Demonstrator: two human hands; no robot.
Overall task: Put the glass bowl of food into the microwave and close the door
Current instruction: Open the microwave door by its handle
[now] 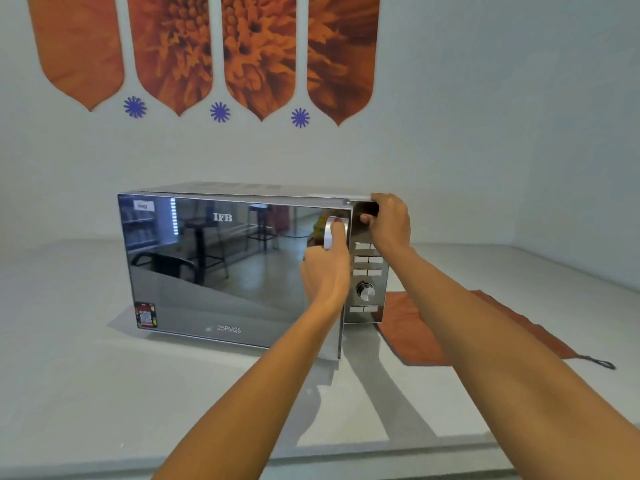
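A silver microwave [221, 268] with a mirrored door stands on the white counter [86, 375]. The door sits almost flush, with its right edge slightly forward of the body. My left hand [325, 268] grips the silver door handle [329, 233] at the door's right side. At the top right corner of the microwave, above the control panel [367, 282], my right hand [389, 221] holds the casing. The glass bowl of food is not visible; the mirrored door hides the inside.
An orange cloth [415, 334] with a dark loop lies on the counter to the right of the microwave, partly under my right forearm. A white wall with orange flower panels rises behind. The counter's front edge runs along the bottom of the view.
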